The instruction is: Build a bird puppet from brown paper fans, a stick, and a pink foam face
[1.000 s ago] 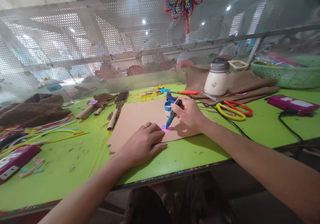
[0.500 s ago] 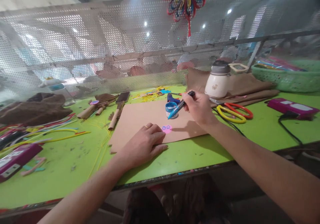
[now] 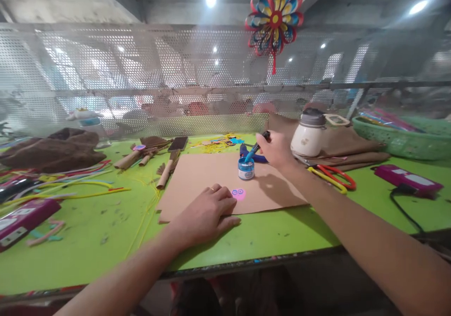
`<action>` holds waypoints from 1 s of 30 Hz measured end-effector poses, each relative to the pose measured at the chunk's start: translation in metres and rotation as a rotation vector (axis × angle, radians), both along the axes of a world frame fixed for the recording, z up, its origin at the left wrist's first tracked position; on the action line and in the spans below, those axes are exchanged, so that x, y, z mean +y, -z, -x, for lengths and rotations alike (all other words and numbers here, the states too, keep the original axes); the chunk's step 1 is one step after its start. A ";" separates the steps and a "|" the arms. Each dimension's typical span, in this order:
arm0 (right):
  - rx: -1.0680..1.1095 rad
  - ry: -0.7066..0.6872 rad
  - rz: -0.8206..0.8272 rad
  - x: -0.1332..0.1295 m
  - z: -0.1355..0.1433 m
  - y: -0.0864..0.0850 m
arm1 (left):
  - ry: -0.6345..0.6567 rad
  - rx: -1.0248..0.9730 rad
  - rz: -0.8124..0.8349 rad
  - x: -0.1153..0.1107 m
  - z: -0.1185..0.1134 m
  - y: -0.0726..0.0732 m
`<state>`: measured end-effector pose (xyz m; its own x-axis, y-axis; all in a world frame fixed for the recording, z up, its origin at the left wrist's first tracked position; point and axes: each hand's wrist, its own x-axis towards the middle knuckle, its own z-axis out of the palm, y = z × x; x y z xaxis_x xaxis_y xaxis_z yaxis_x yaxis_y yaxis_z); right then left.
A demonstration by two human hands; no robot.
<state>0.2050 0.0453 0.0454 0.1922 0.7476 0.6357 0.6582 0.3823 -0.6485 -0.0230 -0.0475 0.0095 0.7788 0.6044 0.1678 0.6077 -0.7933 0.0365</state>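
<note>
On a sheet of brown cardboard (image 3: 197, 172) lies a small pink paper disc (image 3: 239, 194) with two blue ringed eyes drawn on it. My left hand (image 3: 207, 215) rests flat, its fingers at the disc's left edge and on the cardboard. Pinched in my right hand (image 3: 276, 150) is a dark-handled paintbrush (image 3: 256, 149), tilted, with its blue tip down in the mouth of a small paint jar (image 3: 246, 169). The jar stands upright on the cardboard behind the disc, blue paint round its rim. Just behind it lies a blue glue gun (image 3: 244, 151), partly hidden.
Right of the cardboard are scissors (image 3: 334, 177), a white bottle (image 3: 308, 135), folded brown cloth (image 3: 338, 146), a green basket (image 3: 405, 139) and a purple power strip (image 3: 408, 179). Leftward lie rolled paper pieces (image 3: 165, 172), pipe cleaners (image 3: 91, 184), a phone (image 3: 178, 143) and another power strip (image 3: 28, 219).
My right hand has brought the brush tip from in front of the jar into its mouth. My left hand stays at the disc. The whole view has tilted upward.
</note>
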 end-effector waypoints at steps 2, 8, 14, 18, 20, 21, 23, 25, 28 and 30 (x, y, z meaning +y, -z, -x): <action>-0.066 -0.009 0.057 0.005 0.004 0.005 | -0.006 -0.002 0.000 0.000 0.000 0.000; -0.119 -0.115 0.217 0.018 0.000 0.023 | -0.005 -0.018 0.018 0.001 -0.001 0.000; -0.087 -0.087 0.165 0.016 -0.007 0.024 | -0.008 -0.002 0.048 0.002 -0.002 0.000; -0.133 -0.084 0.141 0.014 -0.006 0.021 | -0.020 -0.006 0.060 0.002 -0.003 0.000; -0.070 -0.092 0.072 0.012 -0.008 0.019 | -0.024 -0.005 0.063 0.003 -0.003 0.001; -0.019 -0.094 0.022 0.011 -0.009 0.017 | -0.022 -0.006 0.063 0.003 -0.003 0.001; 0.089 -0.094 -0.085 0.007 -0.014 0.013 | -0.015 -0.011 0.066 0.003 -0.002 0.001; 0.180 -0.081 -0.169 0.000 -0.019 0.009 | -0.008 -0.018 0.068 0.003 -0.002 0.001; 0.307 -0.108 -0.201 -0.019 -0.020 0.005 | -0.003 -0.028 0.070 0.003 -0.002 0.001; 0.367 -0.186 -0.154 -0.034 -0.015 0.007 | 0.005 -0.034 0.069 0.004 -0.002 0.001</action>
